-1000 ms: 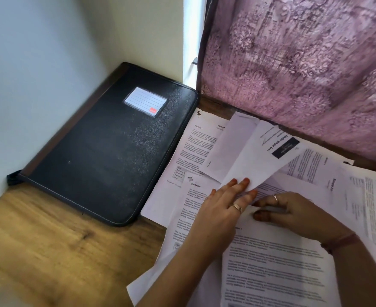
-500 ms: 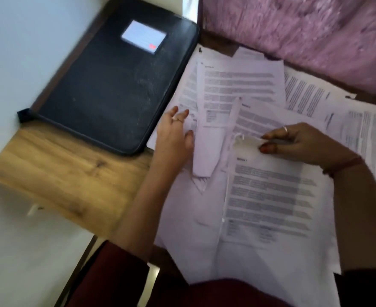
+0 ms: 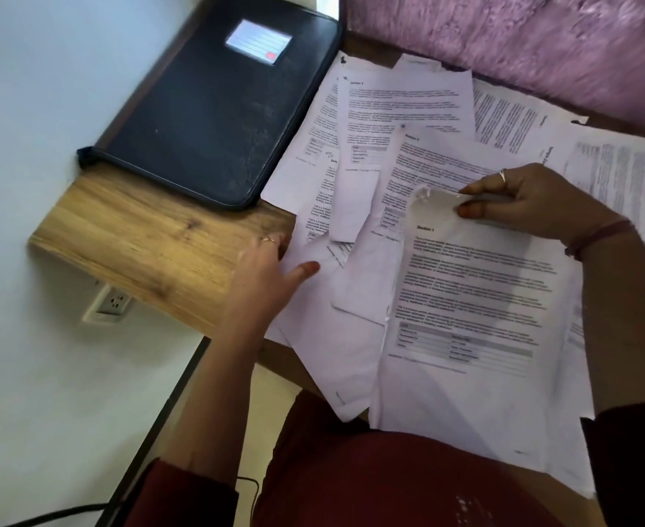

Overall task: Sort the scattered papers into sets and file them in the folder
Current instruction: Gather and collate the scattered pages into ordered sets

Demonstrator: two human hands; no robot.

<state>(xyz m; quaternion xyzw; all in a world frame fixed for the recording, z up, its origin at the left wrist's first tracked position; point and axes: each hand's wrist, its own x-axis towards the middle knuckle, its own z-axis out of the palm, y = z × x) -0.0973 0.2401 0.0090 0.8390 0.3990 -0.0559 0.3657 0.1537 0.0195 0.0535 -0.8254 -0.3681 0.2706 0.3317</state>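
Papers (image 3: 408,154) lie scattered and overlapping across the wooden tabletop (image 3: 153,237). The right hand (image 3: 522,201) pinches the curled top corner of a printed sheet (image 3: 473,298) between thumb and fingers. The left hand (image 3: 264,275) lies blurred, fingers loosely spread and holding nothing, touching the papers' left edge. A closed black folder (image 3: 207,119) rests just left of them, against the wall (image 3: 28,89).

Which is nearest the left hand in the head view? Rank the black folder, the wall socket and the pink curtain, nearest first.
From the left hand:
1. Black folder, closed, up and to the left on the table.
2. Wall socket, down to the left, below the table edge; nearly level with the folder in the picture.
3. Pink curtain, far top right.
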